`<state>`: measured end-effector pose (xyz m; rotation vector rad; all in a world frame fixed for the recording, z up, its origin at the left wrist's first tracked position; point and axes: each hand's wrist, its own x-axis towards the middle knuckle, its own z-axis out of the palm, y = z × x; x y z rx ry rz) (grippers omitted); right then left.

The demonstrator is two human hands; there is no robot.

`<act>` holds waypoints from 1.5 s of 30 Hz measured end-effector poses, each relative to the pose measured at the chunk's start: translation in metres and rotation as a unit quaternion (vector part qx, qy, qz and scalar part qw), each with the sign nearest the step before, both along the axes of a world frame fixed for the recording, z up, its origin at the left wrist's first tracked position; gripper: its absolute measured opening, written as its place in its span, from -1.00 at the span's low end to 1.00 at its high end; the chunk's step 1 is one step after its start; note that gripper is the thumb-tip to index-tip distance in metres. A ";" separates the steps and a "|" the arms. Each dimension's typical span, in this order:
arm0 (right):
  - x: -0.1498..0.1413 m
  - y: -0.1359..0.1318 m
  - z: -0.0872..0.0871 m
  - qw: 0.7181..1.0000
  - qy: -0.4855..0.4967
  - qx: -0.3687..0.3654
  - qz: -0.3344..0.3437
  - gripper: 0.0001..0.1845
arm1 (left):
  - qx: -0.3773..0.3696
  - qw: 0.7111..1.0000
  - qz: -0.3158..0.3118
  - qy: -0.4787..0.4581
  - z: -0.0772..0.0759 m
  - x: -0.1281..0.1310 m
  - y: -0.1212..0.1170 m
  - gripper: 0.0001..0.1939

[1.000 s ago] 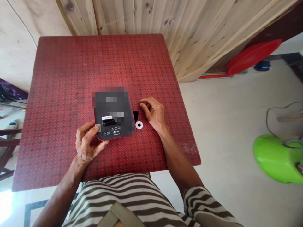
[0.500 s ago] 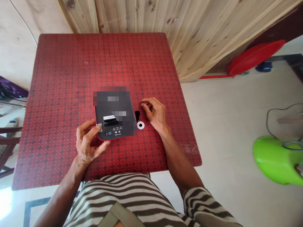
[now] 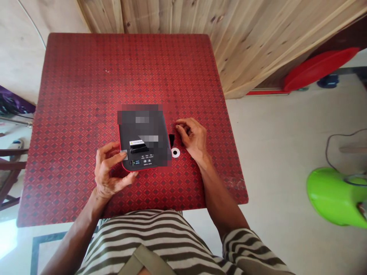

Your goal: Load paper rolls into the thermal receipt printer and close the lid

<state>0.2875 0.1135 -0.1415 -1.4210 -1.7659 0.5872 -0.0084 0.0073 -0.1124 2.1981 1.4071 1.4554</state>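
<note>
A flat dark grey device [image 3: 130,130] with a red rim is tilted over the table, and blurred squares cover part of it. On its near part are a white warning label [image 3: 136,143], a black slot-like piece and small printed icons. My left hand [image 3: 110,168] grips its near left corner, a finger on a small grey patch and the thumb at the near edge. Right of the device are a white disc [image 3: 179,153] with a dark centre and a black piece [image 3: 171,139]. Beyond them my right hand [image 3: 195,137] rests with curled fingers, thumb close to the index finger; anything between them is hidden.
The table [image 3: 129,76] has a red diamond-patterned cover. A wood-plank wall [image 3: 183,17] stands behind it. On the floor to the right are a green plastic stool [image 3: 329,194] and a cable; a red round object [image 3: 321,70] leans farther back.
The whole view has shifted slightly, so the table, device and hands appear a little farther right. Both hands keep nearly the same pose.
</note>
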 end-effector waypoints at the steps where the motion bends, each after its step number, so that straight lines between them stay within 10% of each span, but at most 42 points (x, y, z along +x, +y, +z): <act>1: 0.000 0.000 0.000 1.000 -0.003 -0.004 -0.001 -0.84 | 0.000 1.000 -0.002 0.000 0.000 0.000 0.000 -0.45; 7: -0.002 -0.004 0.016 1.000 -0.006 -0.020 -0.002 -0.84 | 0.004 1.000 0.004 0.029 0.003 -0.001 -0.001 -0.47; 12: -0.021 -0.016 0.073 0.994 -0.031 0.071 0.077 -0.81 | 0.029 0.998 0.014 0.055 0.003 -0.002 -0.003 -0.42; 19: -0.096 -0.001 0.133 0.893 -0.365 -0.019 0.262 -0.69 | 0.043 0.997 0.010 0.068 0.001 -0.003 -0.002 -0.39; 25: -0.123 0.011 0.136 0.847 -0.444 -0.050 0.288 -0.61 | 0.040 0.996 0.011 0.073 0.001 -0.004 -0.003 -0.39; 45: -0.110 0.019 0.134 0.856 -0.420 -0.041 0.298 -0.67 | 0.027 0.997 0.015 0.068 -0.001 -0.004 -0.003 -0.41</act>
